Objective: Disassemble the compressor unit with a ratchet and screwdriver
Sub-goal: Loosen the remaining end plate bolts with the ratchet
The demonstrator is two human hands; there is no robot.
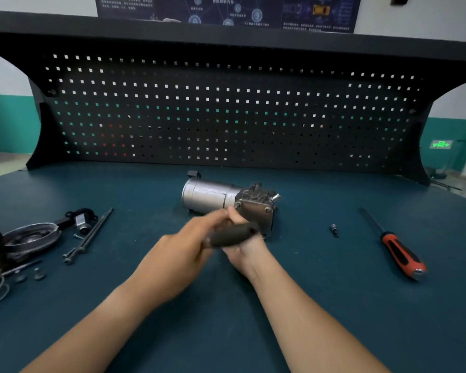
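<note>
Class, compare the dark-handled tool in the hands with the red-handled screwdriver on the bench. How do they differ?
Grip: the left hand and right hand hold the dark-handled tool; the screwdriver lies untouched on the bench.
Colour: the tool's handle is plain dark, the screwdriver's red and black.
Place: the tool is at the compressor unit; the screwdriver lies apart, to its right.
Both are hand tools.

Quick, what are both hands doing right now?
Left hand: fingers curled round the ratchet.
Right hand: gripping the ratchet from below.
</note>
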